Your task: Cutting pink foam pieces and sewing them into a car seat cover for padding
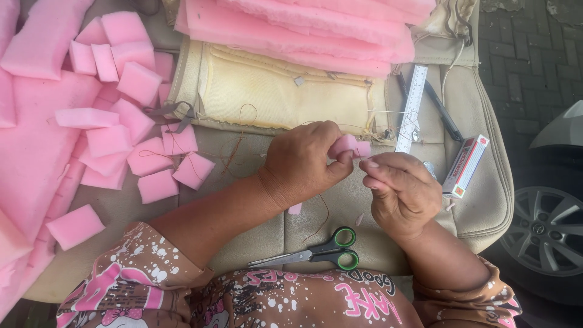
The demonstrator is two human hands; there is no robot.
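Beige seat cover [316,218]: pink foam piece [344,146] is pinched steady by left hand [302,163]; thread seemingly gripped by right hand [401,191].

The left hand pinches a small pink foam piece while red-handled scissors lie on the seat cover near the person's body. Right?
Not quite. In the head view the scissors have green-and-black handles, not red. The left hand does pinch the pink foam piece.
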